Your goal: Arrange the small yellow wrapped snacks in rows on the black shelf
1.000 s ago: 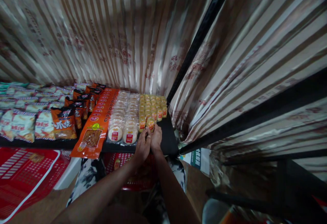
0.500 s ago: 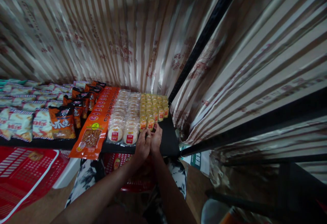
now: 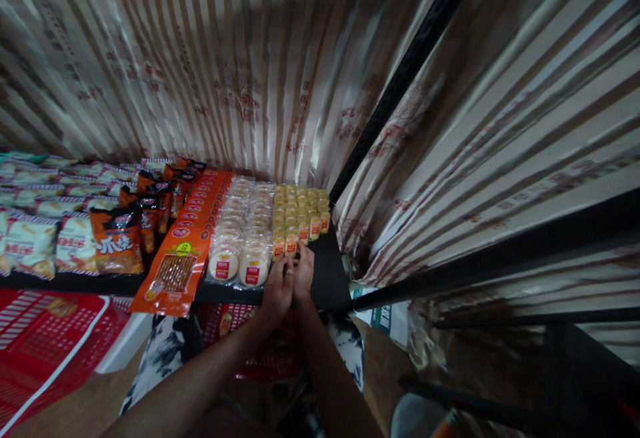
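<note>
Small yellow snack packets (image 3: 303,205) with red labels stand in tight rows at the right end of a black shelf (image 3: 330,271). My left hand (image 3: 277,288) and my right hand (image 3: 303,277) meet at the near side of these rows. Fingers of both are bent and drawn together around the lower part of a front yellow packet (image 3: 291,243), its label showing above the fingertips. Part of the grip is hidden behind the knuckles. Just left of my hands lie two rows of round white crackers (image 3: 253,270) in clear wrap.
An orange flat snack bag (image 3: 175,268) overhangs the shelf's front edge. Farther left are orange-black bags (image 3: 117,241) and white bags (image 3: 30,245). Red baskets (image 3: 45,338) sit below. A black post (image 3: 395,85) and striped curtain (image 3: 270,78) stand behind the shelf.
The view has shifted slightly, so the shelf goods on the left appear a little farther left and lower. Both hands stay at the front of the yellow packets, almost unmoved.
</note>
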`<action>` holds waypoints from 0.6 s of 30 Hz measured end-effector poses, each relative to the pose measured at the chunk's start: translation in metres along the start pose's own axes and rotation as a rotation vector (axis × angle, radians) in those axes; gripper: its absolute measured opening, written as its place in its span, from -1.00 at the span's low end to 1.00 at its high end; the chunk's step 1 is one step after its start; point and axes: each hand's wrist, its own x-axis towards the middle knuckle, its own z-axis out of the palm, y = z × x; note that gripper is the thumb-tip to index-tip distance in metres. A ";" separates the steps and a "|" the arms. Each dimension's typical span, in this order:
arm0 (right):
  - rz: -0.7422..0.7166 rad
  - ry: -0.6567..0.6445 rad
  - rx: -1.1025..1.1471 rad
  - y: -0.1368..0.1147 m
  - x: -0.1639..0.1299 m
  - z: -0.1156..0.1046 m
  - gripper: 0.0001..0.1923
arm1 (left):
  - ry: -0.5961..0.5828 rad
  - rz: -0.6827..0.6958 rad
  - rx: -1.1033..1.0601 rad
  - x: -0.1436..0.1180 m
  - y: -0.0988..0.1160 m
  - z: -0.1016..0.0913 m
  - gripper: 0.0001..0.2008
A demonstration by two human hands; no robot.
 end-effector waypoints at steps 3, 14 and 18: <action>-0.031 0.023 -0.038 0.000 0.000 0.001 -0.51 | 0.000 0.019 0.010 0.001 0.000 0.000 -0.64; -0.035 0.035 -0.032 0.003 0.001 0.003 -0.53 | 0.027 0.096 0.082 0.003 -0.010 0.005 -0.62; -0.025 0.026 -0.038 0.004 0.002 0.004 -0.56 | 0.030 0.099 0.079 0.003 -0.011 0.005 -0.62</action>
